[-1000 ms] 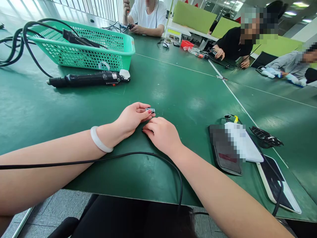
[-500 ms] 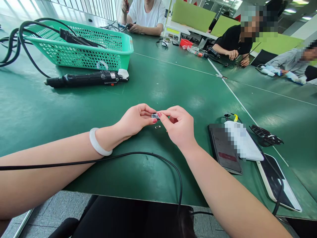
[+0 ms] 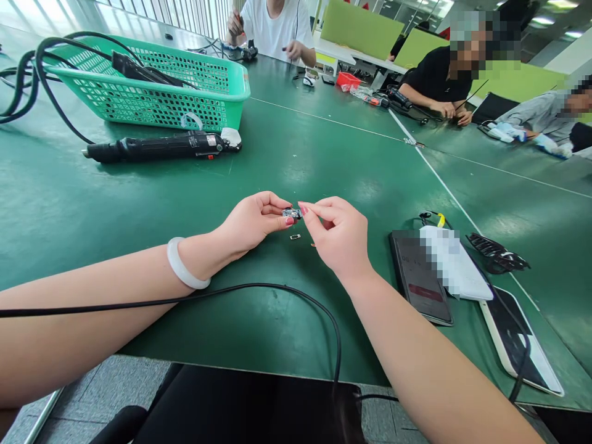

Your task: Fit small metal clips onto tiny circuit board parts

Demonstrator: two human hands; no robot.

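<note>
My thumb (image 3: 277,224) partly covers the part (image 3: 291,213) in my left hand (image 3: 252,217), too small to identify; can't tell whether my right hand (image 3: 341,234) touches it. Piece (image 3: 295,237) below, too tiny to name. Left edge cuts the cables (image 3: 21,102); white slab (image 3: 467,277), partly pixelated, hides some phone (image 3: 428,305).

It looks like an office-style workroom, though the background is unclear: lime partitions (image 3: 361,28), ceiling lights (image 3: 561,8), a broad green worktable (image 3: 161,206) and a corded black tool (image 3: 161,147).
</note>
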